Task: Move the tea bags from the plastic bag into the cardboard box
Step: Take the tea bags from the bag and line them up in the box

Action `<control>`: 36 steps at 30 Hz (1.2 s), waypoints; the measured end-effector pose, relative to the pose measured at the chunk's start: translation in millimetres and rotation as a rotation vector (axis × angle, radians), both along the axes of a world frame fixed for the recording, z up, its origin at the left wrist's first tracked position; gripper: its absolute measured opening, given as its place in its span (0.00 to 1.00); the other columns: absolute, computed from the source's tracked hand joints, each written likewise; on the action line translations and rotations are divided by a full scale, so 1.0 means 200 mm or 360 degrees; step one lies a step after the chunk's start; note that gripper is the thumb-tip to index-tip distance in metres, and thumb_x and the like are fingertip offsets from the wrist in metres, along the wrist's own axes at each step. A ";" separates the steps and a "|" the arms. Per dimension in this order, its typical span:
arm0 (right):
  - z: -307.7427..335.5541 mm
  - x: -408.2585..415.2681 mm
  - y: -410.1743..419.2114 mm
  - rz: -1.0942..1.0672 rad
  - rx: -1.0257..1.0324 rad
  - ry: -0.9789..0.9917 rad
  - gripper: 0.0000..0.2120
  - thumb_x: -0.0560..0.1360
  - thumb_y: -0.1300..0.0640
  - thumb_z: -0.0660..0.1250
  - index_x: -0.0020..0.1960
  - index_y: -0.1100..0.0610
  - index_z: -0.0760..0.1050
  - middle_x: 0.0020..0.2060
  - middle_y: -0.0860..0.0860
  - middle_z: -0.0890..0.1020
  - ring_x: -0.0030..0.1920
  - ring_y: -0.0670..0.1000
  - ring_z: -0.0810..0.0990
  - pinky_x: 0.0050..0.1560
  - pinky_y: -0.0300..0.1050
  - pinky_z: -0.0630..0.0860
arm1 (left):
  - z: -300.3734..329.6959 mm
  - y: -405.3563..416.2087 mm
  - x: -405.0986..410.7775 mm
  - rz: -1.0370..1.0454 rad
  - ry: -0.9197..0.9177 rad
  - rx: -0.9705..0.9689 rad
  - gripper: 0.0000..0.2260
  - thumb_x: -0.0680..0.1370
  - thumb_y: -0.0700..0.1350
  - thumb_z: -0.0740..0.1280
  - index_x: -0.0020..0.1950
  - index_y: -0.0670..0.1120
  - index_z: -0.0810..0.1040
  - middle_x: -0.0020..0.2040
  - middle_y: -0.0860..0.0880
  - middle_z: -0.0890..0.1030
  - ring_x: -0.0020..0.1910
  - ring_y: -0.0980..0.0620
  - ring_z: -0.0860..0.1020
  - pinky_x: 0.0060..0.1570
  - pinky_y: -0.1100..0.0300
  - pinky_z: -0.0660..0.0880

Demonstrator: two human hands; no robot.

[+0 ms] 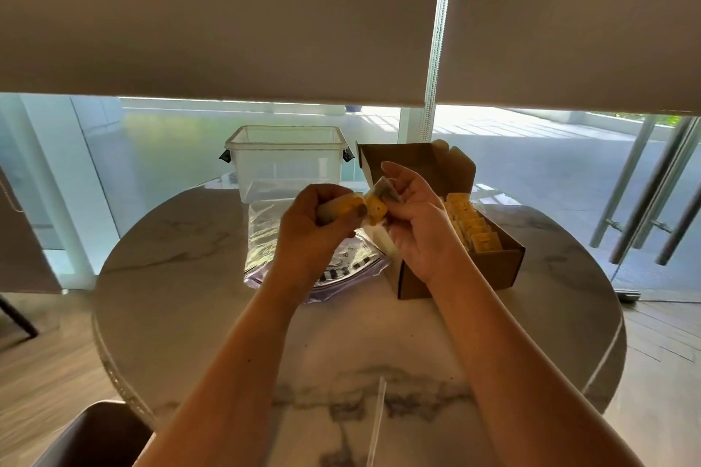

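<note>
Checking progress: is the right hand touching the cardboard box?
Cannot tell. In the head view the right hand pinches tea bags and overlaps the cardboard box, hiding any gap.

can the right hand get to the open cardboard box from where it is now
Probably yes. The right hand, pinching tea bags, is raised just left of the cardboard box, whose lid stands open, with nothing between them.

Two bare forearms rise from the bottom of the frame, no sleeves, left hand (318,224) and right hand (417,224) ringless, wrists unadorned.
</note>
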State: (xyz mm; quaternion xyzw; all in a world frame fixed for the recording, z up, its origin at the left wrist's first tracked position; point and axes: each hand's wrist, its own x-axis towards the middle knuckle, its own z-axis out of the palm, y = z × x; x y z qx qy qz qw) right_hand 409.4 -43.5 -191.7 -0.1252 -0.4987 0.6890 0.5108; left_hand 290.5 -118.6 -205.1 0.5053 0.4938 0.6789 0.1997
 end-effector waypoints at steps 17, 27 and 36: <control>-0.04 -0.05 -0.01 0.0170 -0.0213 -0.0113 0.24 0.68 0.81 0.52 0.54 0.60 0.73 0.50 0.61 0.74 0.49 0.58 0.76 0.56 0.51 0.76 | 0.00 0.00 -0.01 -0.0067 -0.0097 -0.0160 0.09 0.74 0.48 0.69 0.53 0.51 0.81 0.47 0.50 0.84 0.44 0.55 0.82 0.45 0.63 0.78; 0.01 0.08 0.03 -0.0345 0.0564 -0.1105 0.04 0.72 0.63 0.69 0.46 0.58 0.80 0.38 0.49 0.81 0.38 0.44 0.80 0.38 0.31 0.77 | -0.01 0.00 -0.02 -0.0149 0.0162 -0.0128 0.04 0.73 0.46 0.69 0.46 0.50 0.81 0.42 0.51 0.83 0.41 0.57 0.81 0.43 0.66 0.77; 0.14 0.33 0.14 -0.0434 0.0544 -0.1067 0.10 0.73 0.69 0.66 0.47 0.55 0.77 0.45 0.54 0.82 0.45 0.51 0.83 0.46 0.43 0.81 | -0.04 0.04 0.01 -0.0100 0.0086 -0.0170 0.02 0.73 0.47 0.69 0.43 0.50 0.80 0.39 0.48 0.82 0.40 0.52 0.81 0.46 0.60 0.78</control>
